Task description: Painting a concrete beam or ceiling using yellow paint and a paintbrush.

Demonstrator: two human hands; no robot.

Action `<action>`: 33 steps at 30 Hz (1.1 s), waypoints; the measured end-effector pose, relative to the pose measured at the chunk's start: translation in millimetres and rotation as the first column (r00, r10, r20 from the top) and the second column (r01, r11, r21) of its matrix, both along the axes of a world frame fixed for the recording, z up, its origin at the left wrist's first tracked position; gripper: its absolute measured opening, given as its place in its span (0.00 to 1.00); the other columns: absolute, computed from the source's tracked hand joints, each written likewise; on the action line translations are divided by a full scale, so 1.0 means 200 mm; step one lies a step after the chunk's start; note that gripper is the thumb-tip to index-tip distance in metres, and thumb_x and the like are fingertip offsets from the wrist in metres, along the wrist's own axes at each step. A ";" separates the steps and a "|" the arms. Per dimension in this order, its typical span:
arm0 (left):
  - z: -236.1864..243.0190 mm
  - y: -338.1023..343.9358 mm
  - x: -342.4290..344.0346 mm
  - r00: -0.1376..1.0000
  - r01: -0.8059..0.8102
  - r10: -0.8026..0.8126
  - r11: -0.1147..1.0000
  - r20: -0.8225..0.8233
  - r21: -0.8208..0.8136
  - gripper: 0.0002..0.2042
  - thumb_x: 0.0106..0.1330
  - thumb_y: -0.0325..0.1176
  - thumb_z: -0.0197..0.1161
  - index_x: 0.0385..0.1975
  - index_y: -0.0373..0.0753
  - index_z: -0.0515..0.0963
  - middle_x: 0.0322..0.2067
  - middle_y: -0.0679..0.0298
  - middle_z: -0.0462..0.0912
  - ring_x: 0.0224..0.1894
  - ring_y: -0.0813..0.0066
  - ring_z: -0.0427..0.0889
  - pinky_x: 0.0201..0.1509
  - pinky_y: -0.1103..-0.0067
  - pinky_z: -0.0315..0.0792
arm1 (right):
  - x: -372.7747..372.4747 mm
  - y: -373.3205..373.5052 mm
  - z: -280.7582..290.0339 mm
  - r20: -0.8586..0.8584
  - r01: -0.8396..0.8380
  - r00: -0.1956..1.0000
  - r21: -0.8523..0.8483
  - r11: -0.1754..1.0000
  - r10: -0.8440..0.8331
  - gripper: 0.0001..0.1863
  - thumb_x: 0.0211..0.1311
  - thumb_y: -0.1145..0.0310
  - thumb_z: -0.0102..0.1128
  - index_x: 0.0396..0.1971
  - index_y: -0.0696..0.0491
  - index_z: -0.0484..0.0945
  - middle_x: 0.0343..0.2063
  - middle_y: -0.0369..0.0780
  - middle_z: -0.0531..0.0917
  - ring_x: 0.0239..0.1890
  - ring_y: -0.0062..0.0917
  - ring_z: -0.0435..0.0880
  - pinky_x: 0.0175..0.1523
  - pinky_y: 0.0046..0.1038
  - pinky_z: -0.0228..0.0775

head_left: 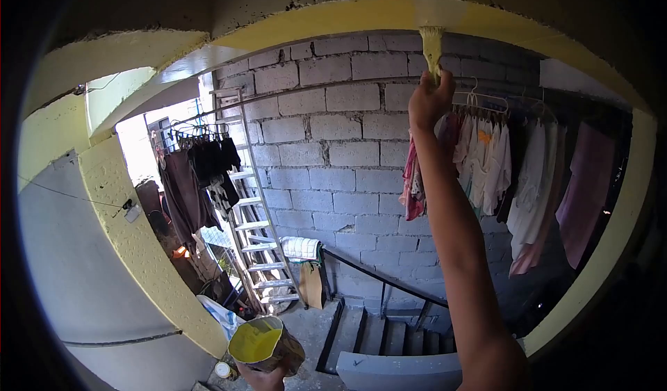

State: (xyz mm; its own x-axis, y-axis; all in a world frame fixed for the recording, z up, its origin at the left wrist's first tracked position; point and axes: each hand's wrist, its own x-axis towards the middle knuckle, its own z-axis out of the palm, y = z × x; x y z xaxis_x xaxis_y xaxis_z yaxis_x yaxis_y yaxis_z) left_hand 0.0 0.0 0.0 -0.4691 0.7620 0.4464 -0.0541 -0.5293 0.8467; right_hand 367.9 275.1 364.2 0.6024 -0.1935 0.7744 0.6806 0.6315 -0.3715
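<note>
My right hand [431, 102] is raised high at the end of an outstretched arm and grips a paintbrush [431, 47] by its handle. Yellow paint coats the brush, whose bristles point up and touch the underside of a yellow beam [333, 22]. A paler patch shows on the beam just above the bristles. Low in the view, my left hand [265, 377] holds a paint container [292, 353] from below and beside; part of that hand is cut off by the lower edge. Bright yellow paint [256, 344] lies inside the container, which has a crumpled-looking outer side.
A metal ladder [257, 245] leans near the grey block wall [333, 182]. Clothes [486, 155] hang at right, darker clothes [191, 182] at left. Stairs [372, 332] with a dark handrail [382, 276] descend below. A small can [224, 370] stands on the floor beside the yellow post [149, 252].
</note>
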 end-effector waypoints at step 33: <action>-0.02 0.05 0.10 0.997 0.003 -0.014 0.990 -0.077 -0.142 0.42 0.34 0.30 0.73 0.56 0.31 0.62 0.47 0.56 0.72 0.48 0.68 0.73 0.53 0.72 0.68 | -0.09 -0.71 -0.07 0.298 -0.030 0.954 0.130 0.991 -0.010 0.10 0.58 0.77 0.56 0.39 0.60 0.69 0.33 0.45 0.73 0.33 0.32 0.76 0.39 0.31 0.69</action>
State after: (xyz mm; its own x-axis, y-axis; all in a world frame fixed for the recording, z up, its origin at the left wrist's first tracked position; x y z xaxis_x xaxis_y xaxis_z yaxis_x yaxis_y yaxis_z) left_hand 20.1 9.6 -3.9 -0.4302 0.8240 0.3688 0.0108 -0.4037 0.9148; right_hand 349.0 133.9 350.8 0.3507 -0.3007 0.8869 0.7411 0.6681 -0.0665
